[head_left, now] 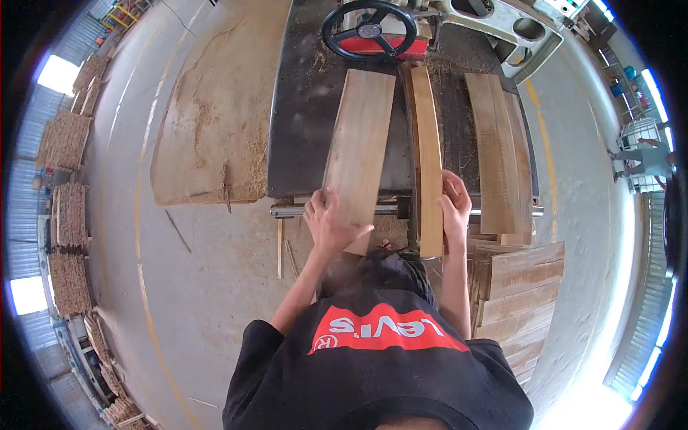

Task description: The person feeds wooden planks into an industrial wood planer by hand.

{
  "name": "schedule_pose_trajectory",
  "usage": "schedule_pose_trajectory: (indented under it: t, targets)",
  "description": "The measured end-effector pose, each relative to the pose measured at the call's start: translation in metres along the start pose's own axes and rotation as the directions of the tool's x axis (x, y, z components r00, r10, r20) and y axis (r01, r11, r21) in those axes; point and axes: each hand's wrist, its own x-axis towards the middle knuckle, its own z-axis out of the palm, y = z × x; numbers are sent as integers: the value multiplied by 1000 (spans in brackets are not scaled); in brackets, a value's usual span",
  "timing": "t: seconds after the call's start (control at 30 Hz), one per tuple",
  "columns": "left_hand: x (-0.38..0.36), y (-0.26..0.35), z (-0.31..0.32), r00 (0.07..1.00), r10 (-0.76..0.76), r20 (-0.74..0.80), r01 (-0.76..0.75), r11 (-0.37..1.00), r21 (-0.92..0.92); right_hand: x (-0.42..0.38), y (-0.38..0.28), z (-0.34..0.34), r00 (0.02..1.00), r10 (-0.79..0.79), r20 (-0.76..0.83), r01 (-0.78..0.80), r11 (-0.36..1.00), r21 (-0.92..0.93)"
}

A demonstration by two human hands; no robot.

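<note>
A wide pale board [360, 136] lies slanted on the dark machine table [304, 122], its near end over the front edge. My left hand [331, 223] rests on this board's near left part, fingers apart. A narrower, yellowish board [430, 158] stands on edge along the fence to its right. My right hand [456, 209] grips the near part of that narrower board from its right side, thumb towards me. Further right, other brown boards [494, 143] lie on the table.
A black handwheel [369, 31] is at the table's far end, beside a pale machine frame [527, 43]. A dusty sheet [215, 115] lies left. Stacked boards [519, 294] stand at my right. Wood piles [66, 143] line the left wall. A person [643, 159] is far right.
</note>
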Motion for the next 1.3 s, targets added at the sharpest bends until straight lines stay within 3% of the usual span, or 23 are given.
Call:
schedule_pose_trajectory:
  t: [0.07, 0.1, 0.2, 0.33, 0.47, 0.57, 0.83, 1.1, 1.2, 1.23, 1.3]
  targets:
    - [0, 6, -8, 987, 145, 75, -144, 989, -24, 9, -16, 7, 1000, -13, -6, 12, 998, -62]
    - [-1, 9, -11, 969, 220, 113, -217, 975, -39, 17, -2, 3, 993, -122, -2, 120, 982, -148]
    - [3, 17, 4, 924, 328, 198, -320, 945, -72, 23, 9, 8, 993, -111, -33, 84, 883, -462]
    - [12, 30, 23, 924, 346, 161, -349, 937, -13, 20, 20, 18, 983, -161, -83, 64, 735, -675]
    - [29, 31, 13, 913, 382, 142, -386, 922, 6, 18, 20, 25, 959, -270, -79, 132, 680, -721]
    - [61, 36, 11, 907, 400, 134, -409, 912, 40, 24, 24, 22, 918, -397, 3, 239, 546, -803]
    - [152, 27, 14, 868, 487, 98, -497, 852, 166, 22, 13, 27, 987, -126, -103, 11, 685, -728]
    - [223, 34, 15, 881, 445, 161, -473, 833, 287, 21, 10, 27, 951, -301, -74, 142, 635, -760]
    - [242, 41, 12, 903, 395, 170, -429, 858, 282, 20, 19, 16, 951, -287, -117, 132, 715, -686]
    - [246, 40, 14, 912, 379, 156, -408, 873, 266, 18, 13, 18, 956, -213, -204, 56, 811, -582]
    - [249, 34, 21, 925, 373, 75, -379, 889, 258, 20, 15, 8, 907, -364, -210, 106, 682, -723]
